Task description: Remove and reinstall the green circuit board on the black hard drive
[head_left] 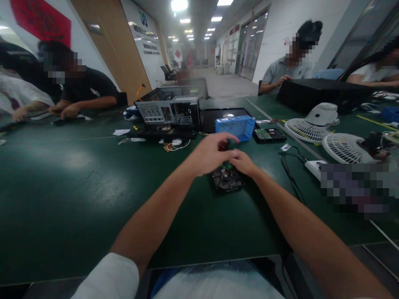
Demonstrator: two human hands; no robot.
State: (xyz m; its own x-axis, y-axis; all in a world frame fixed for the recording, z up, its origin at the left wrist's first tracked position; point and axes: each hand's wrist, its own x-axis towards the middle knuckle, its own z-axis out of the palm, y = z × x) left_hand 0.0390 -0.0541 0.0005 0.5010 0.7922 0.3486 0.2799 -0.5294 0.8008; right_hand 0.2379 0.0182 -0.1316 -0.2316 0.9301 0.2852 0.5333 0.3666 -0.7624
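Note:
Both my hands meet over a small black hard drive point(227, 179) lying on the green table point(77, 187). My left hand point(209, 153) is curled, its fingers pinched round a small dark thing I cannot make out, just above the drive. My right hand point(243, 162) is closed too, pressed against the left hand and the drive's far edge; what it grips is hidden.
Beyond my hands stand a blue plastic bin point(235, 126), an open computer case point(170, 110), a bare circuit board point(268, 134) and a black panel point(222, 116). Two white fans point(311, 122) and a black cable point(289, 168) lie to the right. Other people sit around the table.

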